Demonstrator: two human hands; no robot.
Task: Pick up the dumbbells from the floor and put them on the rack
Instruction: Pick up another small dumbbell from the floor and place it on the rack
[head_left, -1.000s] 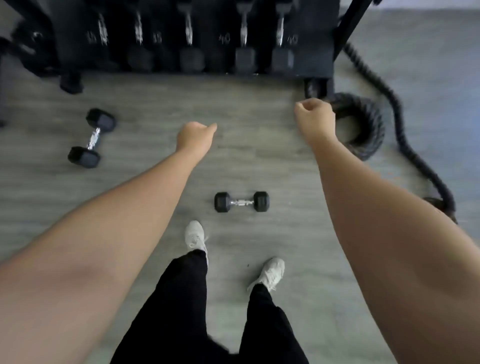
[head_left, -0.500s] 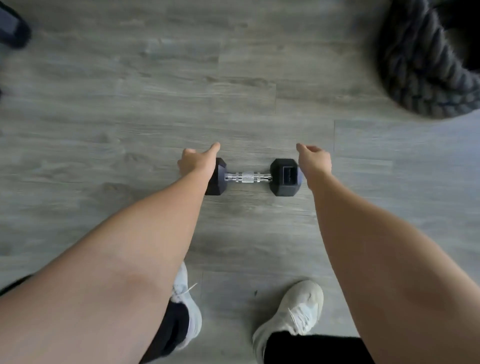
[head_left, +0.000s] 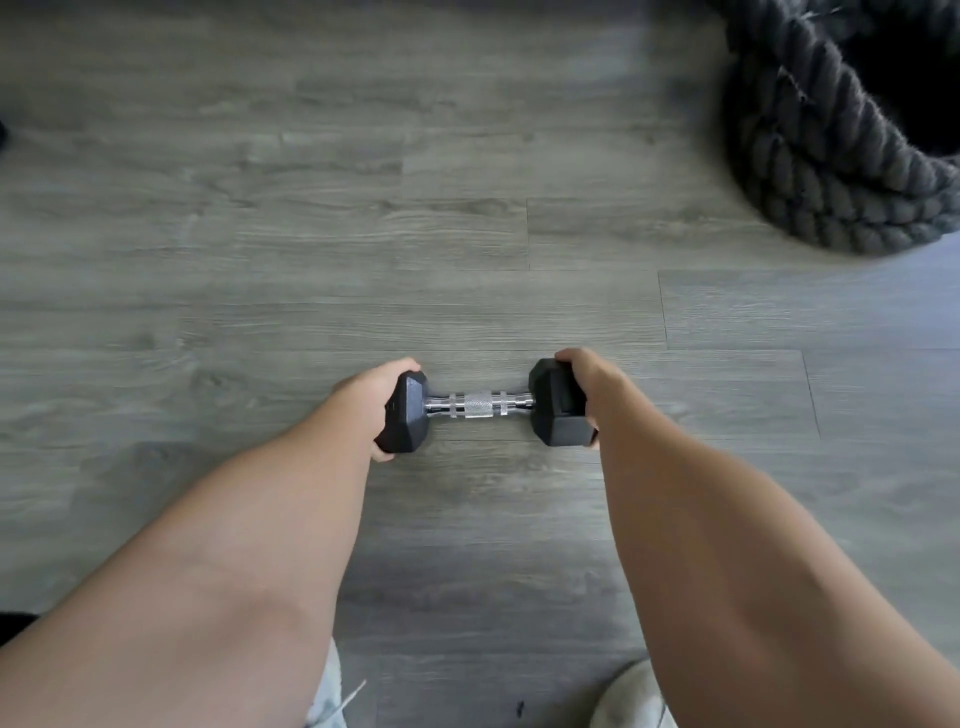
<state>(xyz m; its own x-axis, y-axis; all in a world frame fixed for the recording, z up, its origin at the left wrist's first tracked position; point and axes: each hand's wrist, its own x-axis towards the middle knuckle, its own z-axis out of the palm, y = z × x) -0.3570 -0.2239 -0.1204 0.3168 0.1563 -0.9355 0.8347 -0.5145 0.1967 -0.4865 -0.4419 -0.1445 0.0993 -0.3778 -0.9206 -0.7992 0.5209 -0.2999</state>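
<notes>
A small hex dumbbell (head_left: 480, 405) lies level, left to right, just below the middle of the frame on grey wood-look flooring. Two black six-sided heads join a chrome handle, knurled at its centre.

Grey plank floor (head_left: 311, 234) bears a dumbbell (head_left: 480, 405), coiled rope (head_left: 831, 171) and two shoes (head_left: 631, 699)
</notes>
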